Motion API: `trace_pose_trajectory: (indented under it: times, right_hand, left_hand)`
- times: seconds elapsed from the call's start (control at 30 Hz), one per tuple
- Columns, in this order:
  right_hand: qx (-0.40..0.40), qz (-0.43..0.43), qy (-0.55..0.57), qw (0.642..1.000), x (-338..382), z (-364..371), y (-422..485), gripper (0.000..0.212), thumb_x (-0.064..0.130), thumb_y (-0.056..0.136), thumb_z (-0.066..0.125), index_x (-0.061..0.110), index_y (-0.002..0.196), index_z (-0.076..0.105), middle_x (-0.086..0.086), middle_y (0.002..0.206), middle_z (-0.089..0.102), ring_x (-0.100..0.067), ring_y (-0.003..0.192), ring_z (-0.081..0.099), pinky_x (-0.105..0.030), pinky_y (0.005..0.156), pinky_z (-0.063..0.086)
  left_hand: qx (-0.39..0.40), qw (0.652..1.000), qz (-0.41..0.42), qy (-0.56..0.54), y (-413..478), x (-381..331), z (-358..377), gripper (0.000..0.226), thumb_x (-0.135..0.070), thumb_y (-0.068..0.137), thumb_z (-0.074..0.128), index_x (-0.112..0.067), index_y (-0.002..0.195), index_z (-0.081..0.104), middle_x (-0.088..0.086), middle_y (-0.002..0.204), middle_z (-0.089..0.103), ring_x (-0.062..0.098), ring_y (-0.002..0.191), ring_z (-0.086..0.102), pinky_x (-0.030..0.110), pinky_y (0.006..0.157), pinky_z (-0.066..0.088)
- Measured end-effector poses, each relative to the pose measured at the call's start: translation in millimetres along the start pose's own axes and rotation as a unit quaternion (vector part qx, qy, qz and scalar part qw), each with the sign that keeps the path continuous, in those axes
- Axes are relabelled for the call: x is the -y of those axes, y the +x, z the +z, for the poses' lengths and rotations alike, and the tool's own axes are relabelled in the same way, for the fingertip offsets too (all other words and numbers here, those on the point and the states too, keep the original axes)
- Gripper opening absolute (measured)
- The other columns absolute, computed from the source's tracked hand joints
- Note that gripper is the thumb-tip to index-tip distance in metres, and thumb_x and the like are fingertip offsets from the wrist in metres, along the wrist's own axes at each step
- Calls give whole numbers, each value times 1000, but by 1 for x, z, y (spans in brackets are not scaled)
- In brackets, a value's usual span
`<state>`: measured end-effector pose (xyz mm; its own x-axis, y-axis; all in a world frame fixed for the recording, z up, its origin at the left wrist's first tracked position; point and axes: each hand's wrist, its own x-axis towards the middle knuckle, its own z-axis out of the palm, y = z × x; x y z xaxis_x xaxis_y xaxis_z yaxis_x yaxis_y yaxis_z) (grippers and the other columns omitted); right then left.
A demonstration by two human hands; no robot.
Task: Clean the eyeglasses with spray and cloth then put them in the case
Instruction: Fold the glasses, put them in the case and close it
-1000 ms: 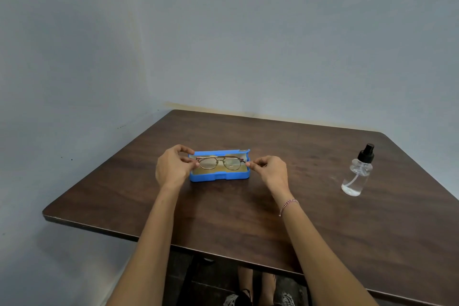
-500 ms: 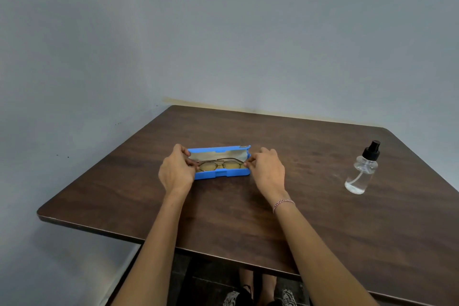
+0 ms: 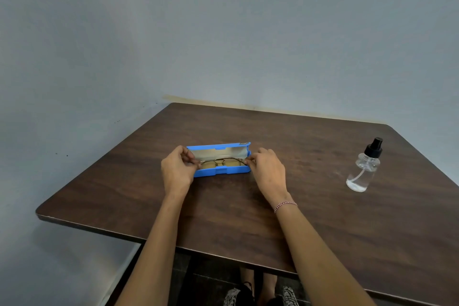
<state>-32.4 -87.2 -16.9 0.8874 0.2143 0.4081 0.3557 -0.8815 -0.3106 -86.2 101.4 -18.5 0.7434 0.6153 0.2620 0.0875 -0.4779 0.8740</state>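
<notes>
A blue eyeglass case [image 3: 221,171] lies open in the middle of the dark wooden table [image 3: 248,218], its lid standing up at the back. Thin gold-rimmed eyeglasses [image 3: 220,162] sit folded low inside it, on a yellowish lining. My left hand [image 3: 176,172] pinches the frame's left end at the case's left side. My right hand [image 3: 268,172] pinches the right end at the case's right side. A clear spray bottle [image 3: 363,169] with a black nozzle stands upright far to the right. No cloth is visible.
The table stands in a corner of grey walls [image 3: 223,32]; its front edge is close to me and its left edge drops off near the wall. Feet in sandals [image 3: 260,293] show under the table.
Both hands have lowered the eyeglasses from above the case's rim down into the case. The camera tilted slightly, shifting everything in view.
</notes>
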Motion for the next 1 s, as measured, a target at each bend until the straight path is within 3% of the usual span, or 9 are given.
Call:
trace_pose_trajectory:
  times: [0.13, 0.23, 0.33, 0.4, 0.5, 0.67, 0.8, 0.9, 1.0]
  right_hand:
    - [-93, 24, 87, 992, -5, -1, -1, 27, 37, 95, 50, 15, 94, 66, 4, 85, 53, -11, 83, 48, -24, 62, 40]
    - [-178, -17, 155, 972, -2, -4, -2, 28, 33, 97, 46, 12, 107, 62, 0, 103, 55, -13, 101, 46, -31, 80, 48]
    - [-111, -88, 146, 979, 5, -1, -2, 47, 35, 99, 40, 13, 140, 37, -1, 142, 41, -14, 135, 26, -29, 112, 27]
    - [-41, -139, 103, 984, 6, 7, -3, 58, 41, 100, 32, 16, 149, 13, 4, 157, 12, -11, 145, -1, -29, 117, 4]
    - [15, -179, 59, 982, 3, 17, -2, 61, 46, 99, 24, 20, 149, 1, 7, 158, -3, -6, 143, -13, -35, 119, -4]
    - [18, -168, 50, 984, 1, 16, 1, 51, 42, 100, 25, 20, 147, 26, 5, 154, 25, -9, 143, 13, -34, 119, 3]
    - [-38, -150, 107, 982, 2, 14, -1, 41, 34, 100, 38, 14, 133, 50, -1, 133, 53, -15, 125, 42, -35, 111, 30]
    - [-60, -134, 101, 984, 3, 14, -1, 38, 32, 98, 42, 13, 128, 57, -1, 118, 54, -16, 111, 44, -34, 97, 41]
    - [-55, -114, 114, 985, 3, 13, 0, 34, 30, 97, 47, 14, 123, 61, -1, 113, 48, -14, 108, 41, -31, 96, 41]
  left_hand:
    - [-51, 998, 18, 20, -5, -2, -4, 20, -9, 73, 76, -19, 72, 58, -8, 71, 62, 8, 68, 60, 24, 64, 51]
    - [-126, 985, 104, 63, -14, -10, -5, 11, -20, 80, 67, -18, 81, 57, -4, 82, 60, 13, 84, 54, 28, 65, 43]
    - [-140, 963, 189, 135, -14, -13, 3, 28, -28, 88, 58, -14, 112, 57, 5, 118, 59, 20, 115, 48, 30, 84, 45]
    - [-83, 952, 226, 186, -12, -7, 10, 46, -31, 94, 49, -12, 136, 45, 6, 145, 42, 21, 137, 31, 37, 109, 31]
    - [-2, 941, 243, 235, -11, 4, 18, 55, -38, 98, 30, -15, 148, 26, 1, 157, 19, 14, 146, 9, 41, 117, 6]
    - [19, 940, 232, 250, -13, 5, 17, 48, -36, 101, 29, -17, 145, 33, -1, 153, 30, 13, 145, 15, 41, 117, 4]
    - [-10, 951, 231, 207, -16, 7, 17, 39, -34, 99, 40, -17, 129, 57, 0, 135, 56, 16, 135, 39, 42, 116, 13]
    - [-35, 954, 238, 178, -17, 7, 15, 30, -29, 96, 49, -15, 117, 65, 2, 119, 65, 18, 119, 51, 41, 111, 30]
    - [-36, 960, 227, 160, -19, 3, 15, 27, -26, 94, 53, -15, 115, 66, 2, 114, 64, 16, 115, 48, 31, 92, 43]
